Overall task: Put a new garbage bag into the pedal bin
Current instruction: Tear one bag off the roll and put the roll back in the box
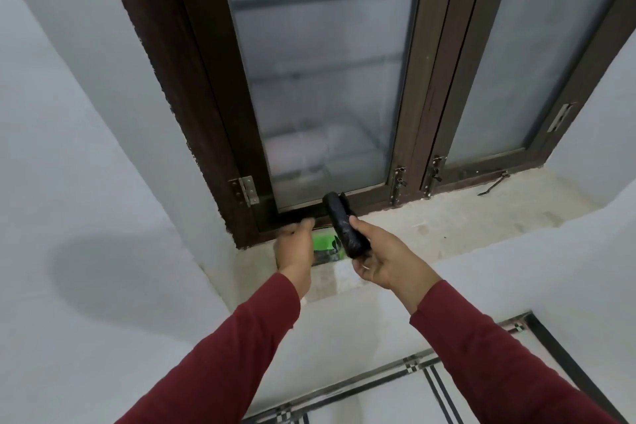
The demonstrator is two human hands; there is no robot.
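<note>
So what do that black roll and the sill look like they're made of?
Black roll in the right hand: thin glossy plastic film, judging by its crinkled sheen; likely bin bags. Sill: bare matte cement or stone, pale, mottled and unpainted.

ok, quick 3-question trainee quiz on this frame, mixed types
1. True or false: the right hand holds a black bag roll.
2. The green packet lies: A) on the floor B) on the window sill C) in the left hand.
3. Fill in: the pedal bin is ___ in this view.

Key: 1 true. 2 B; it sits on the sill between the hands, partly hidden by the roll. 3 not visible; only wall, window, sill and a strip of floor show.
</note>
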